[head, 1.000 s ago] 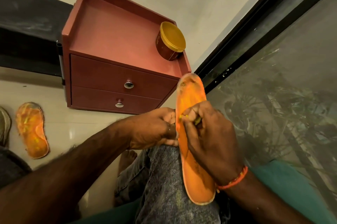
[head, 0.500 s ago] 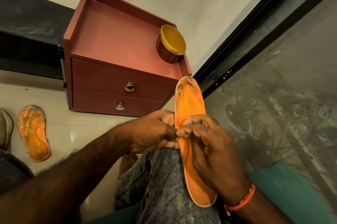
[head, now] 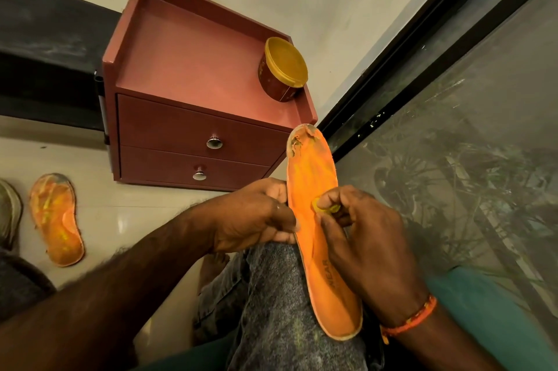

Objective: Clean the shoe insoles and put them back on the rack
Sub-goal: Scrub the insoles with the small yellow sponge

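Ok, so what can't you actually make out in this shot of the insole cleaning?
Head view only:
- Yellow bit pinched in the right hand: fingers cover most of it, so what it is stays unclear.
- Held insole: its middle is hidden by both hands; the print near the heel is partly covered.
- Left hand: its fingertips sit behind the insole's edge.
- Grey object at the left edge: cut off by the frame.
- Tub label: too small.

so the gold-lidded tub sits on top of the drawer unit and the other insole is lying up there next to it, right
Not quite. The gold-lidded tub does sit on top of the drawer unit, but the other insole is not beside it: the head view shows it lying on the floor, left of the unit.
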